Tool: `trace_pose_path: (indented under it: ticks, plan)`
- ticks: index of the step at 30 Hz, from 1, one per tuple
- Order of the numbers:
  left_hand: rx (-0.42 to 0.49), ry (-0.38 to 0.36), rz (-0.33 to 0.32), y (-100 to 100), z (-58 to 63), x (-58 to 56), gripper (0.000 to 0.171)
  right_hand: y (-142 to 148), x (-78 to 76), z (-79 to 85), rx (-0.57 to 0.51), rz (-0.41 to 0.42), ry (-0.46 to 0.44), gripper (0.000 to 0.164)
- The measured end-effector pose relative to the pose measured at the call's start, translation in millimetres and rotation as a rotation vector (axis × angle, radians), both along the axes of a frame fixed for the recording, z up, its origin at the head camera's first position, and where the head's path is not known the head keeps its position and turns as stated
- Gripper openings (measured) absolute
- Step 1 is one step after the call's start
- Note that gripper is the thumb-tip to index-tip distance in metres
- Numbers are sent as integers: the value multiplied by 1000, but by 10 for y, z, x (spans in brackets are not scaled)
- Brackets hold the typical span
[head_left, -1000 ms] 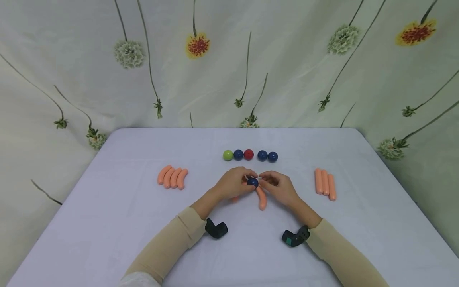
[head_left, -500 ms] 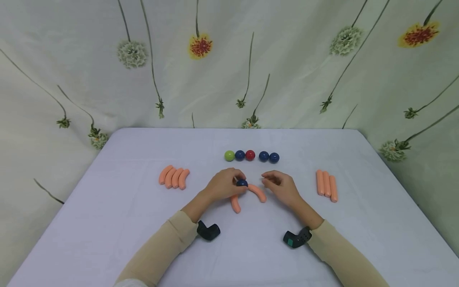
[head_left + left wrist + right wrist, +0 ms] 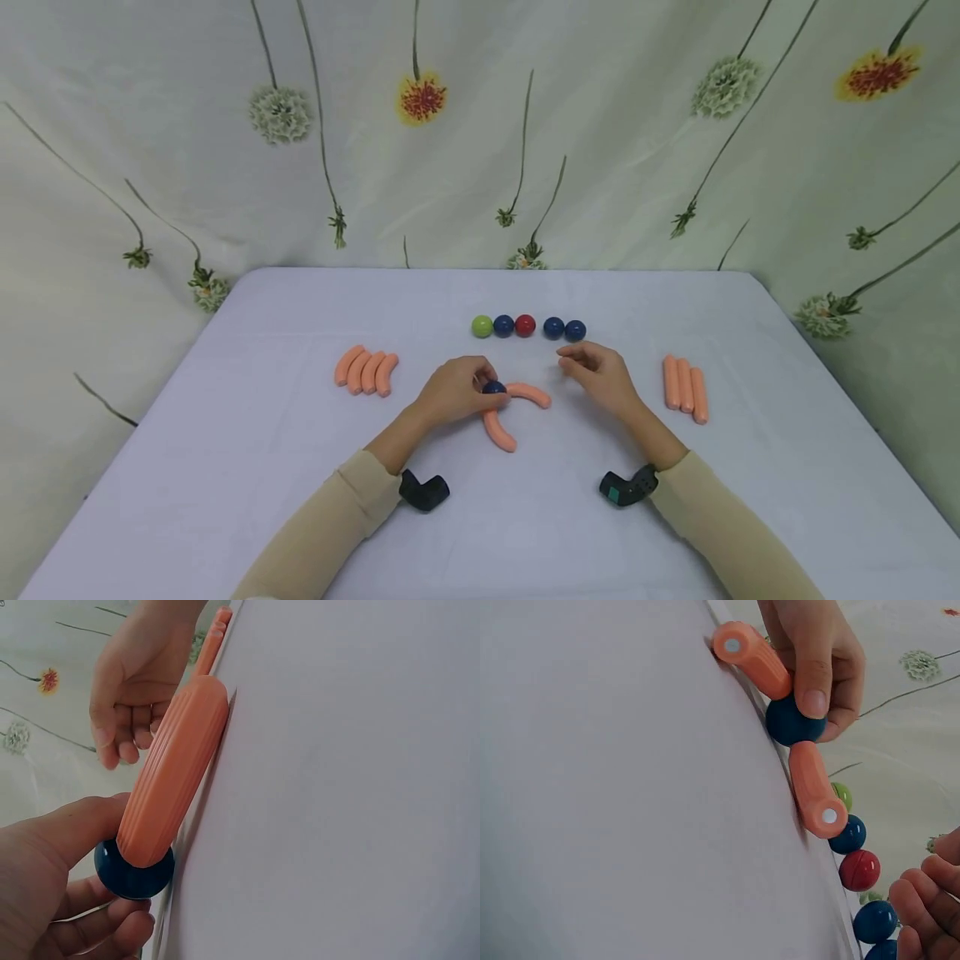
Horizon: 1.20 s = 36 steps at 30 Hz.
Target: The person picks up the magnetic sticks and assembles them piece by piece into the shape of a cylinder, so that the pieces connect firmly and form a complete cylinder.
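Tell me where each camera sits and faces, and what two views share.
Head: on the head, facing forward and down over the table to the backdrop; both sleeves, the left hand and the right hand show.
Left wrist: on that wrist, facing the ball its hand pinches and a stick; the right hand shows beyond.
Right wrist: on that wrist, facing the left hand's work and the ball row; its own fingers show lower right.
Shared: both wrist views show the ball and both hands.

We have free passage over the tabletop (image 3: 525, 533) between left forearm (image 3: 327, 527) and right forearm (image 3: 726, 527); ahead, curved rods (image 3: 529, 393) and ball row (image 3: 525, 326) obstruct.
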State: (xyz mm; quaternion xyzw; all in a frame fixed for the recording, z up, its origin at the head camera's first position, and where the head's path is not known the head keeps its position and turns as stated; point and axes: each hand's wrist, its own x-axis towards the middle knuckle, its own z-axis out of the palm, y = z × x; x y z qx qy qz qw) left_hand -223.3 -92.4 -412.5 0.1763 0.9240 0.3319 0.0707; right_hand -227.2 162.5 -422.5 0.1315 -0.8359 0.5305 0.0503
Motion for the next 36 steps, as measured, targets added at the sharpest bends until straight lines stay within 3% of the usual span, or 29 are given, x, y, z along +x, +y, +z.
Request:
trace_pose_path:
  ticks: [5, 17, 28, 36]
  plan:
    - [-12, 3, 16, -50, -23, 30, 35, 64, -74, 94, 7, -24, -25, 23]
    - [15, 26, 40, -161, -42, 190, 40, 138, -394, 193, 92, -116, 55, 23]
    - [169, 70, 50, -195, -187, 219, 38, 134, -583, 22, 140, -136, -59, 42]
    - [199, 94, 55, -192, -225, 215, 38, 158, -619, -51, 157, -134, -105, 51]
